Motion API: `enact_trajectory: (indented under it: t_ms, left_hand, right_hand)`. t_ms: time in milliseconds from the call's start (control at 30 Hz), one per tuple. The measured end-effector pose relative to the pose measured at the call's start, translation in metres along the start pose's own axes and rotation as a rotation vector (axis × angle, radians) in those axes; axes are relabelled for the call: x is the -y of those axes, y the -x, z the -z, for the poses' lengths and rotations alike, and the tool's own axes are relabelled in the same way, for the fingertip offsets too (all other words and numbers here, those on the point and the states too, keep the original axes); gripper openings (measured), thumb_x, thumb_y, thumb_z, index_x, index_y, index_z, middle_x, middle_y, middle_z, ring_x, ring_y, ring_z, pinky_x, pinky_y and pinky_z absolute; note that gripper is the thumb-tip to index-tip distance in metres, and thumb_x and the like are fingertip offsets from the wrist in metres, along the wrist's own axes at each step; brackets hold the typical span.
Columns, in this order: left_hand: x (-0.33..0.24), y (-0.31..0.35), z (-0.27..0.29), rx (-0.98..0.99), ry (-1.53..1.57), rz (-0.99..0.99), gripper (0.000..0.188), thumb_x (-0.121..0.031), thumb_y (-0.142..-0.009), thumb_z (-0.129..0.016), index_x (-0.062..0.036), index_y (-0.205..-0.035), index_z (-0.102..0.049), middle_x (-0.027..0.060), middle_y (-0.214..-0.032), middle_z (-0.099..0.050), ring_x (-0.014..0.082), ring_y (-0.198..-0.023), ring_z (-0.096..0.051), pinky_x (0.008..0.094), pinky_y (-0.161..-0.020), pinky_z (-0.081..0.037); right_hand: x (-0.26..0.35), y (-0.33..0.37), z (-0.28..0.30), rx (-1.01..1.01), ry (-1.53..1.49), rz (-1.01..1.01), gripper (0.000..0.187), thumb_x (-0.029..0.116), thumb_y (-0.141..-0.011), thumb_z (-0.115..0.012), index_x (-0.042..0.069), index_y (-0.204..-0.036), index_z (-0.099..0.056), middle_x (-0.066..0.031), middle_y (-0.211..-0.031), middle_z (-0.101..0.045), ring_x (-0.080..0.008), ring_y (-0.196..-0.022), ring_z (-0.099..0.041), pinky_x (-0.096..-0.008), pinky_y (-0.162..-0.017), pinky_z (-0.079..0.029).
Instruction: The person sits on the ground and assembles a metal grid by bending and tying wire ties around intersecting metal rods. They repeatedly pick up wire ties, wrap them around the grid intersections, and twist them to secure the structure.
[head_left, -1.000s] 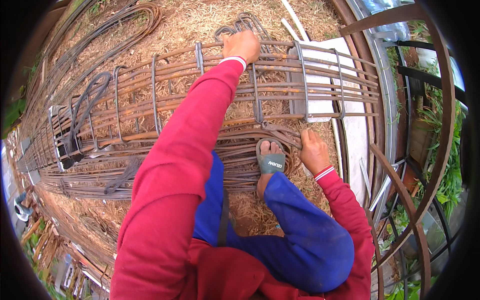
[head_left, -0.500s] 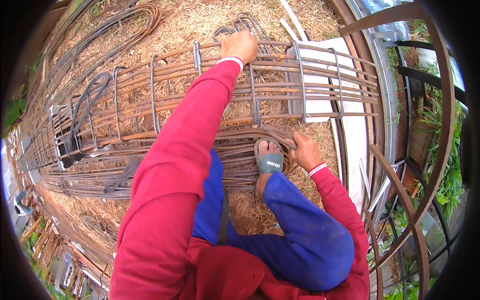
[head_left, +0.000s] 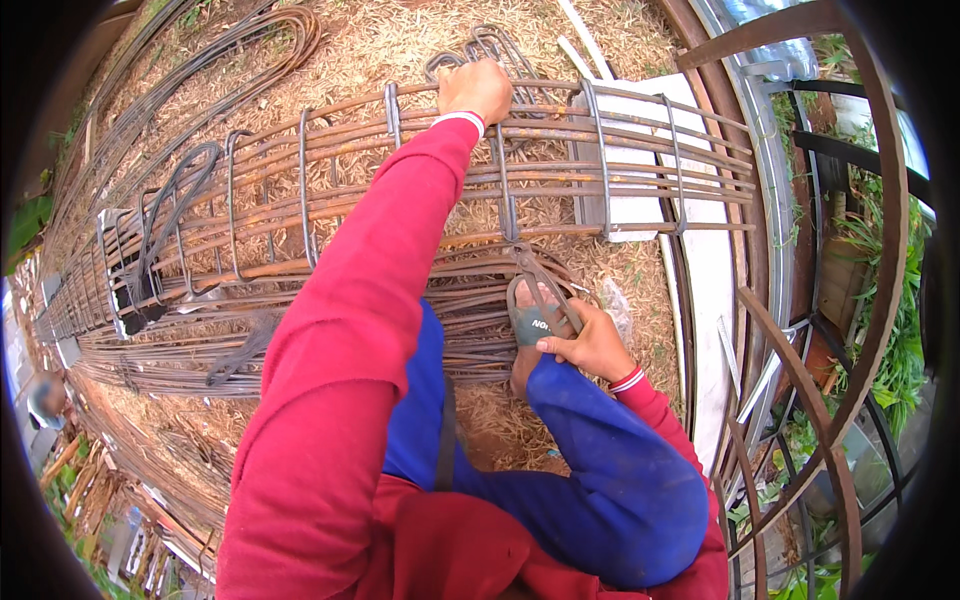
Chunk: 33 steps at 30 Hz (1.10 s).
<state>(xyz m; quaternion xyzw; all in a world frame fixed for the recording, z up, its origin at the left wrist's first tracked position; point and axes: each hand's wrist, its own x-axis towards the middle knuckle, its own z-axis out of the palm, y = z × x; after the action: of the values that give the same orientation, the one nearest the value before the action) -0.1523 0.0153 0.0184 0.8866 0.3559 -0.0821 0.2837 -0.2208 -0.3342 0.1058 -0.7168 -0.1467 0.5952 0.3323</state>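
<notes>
Right hand (head_left: 592,345) is clasping, pivoting pincers (head_left: 530,265) at rebar cage (head_left: 604,160)'s near edge; left hand (head_left: 478,90) is clenching its far bar (head_left: 545,84).

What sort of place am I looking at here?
Most likely an outdoor building site or work yard: a long rebar cage stretches over ground strewn with dry litter, and a bundle of loose bars lies beside it.

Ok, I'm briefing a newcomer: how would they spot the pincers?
Find the long rusty rebar cage. By its near edge, the right hand holds the pincers over the sandalled foot. Two splayed handles set them apart from the plain rods nearby.
</notes>
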Motion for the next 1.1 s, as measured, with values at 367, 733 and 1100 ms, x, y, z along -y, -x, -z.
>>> enact_trajectory:
  t_ms: [367,733,1100]
  left_hand:
    - [-0.002,0.0,0.001,0.014,0.026,0.054,0.039,-0.026,-0.098,-0.043,-0.001,-0.104,-0.073,0.023,-0.108,-0.071,0.0391,-0.108,-0.066,0.0495,-0.108,-0.038]
    - [-0.006,0.002,0.004,0.01,0.057,0.089,0.033,-0.022,-0.095,-0.049,-0.0025,-0.105,-0.074,0.0214,-0.113,-0.071,0.0364,-0.112,-0.065,0.0494,-0.111,-0.035]
    - [-0.003,0.0,0.002,-0.005,0.001,0.037,0.042,-0.027,-0.1,-0.039,-0.0022,-0.103,-0.072,0.0238,-0.105,-0.071,0.0411,-0.104,-0.066,0.0502,-0.105,-0.04]
  right_hand:
    - [0.0,0.009,0.006,-0.67,1.359,0.363,0.072,0.02,-0.079,-0.075,-0.001,-0.141,-0.045,-0.0172,-0.106,-0.057,-0.0301,-0.09,-0.057,-0.0393,-0.077,-0.049]
    - [-0.016,-0.014,0.03,-0.509,1.173,0.397,0.031,0.019,-0.086,-0.068,-0.001,-0.106,-0.055,-0.015,-0.083,-0.057,-0.0325,-0.078,-0.063,-0.0424,-0.067,-0.052]
    - [-0.035,-0.042,0.048,-0.452,1.066,0.49,0.02,0.012,-0.083,-0.07,0.005,-0.092,-0.053,-0.0142,-0.079,-0.057,-0.0332,-0.076,-0.063,-0.0438,-0.065,-0.053]
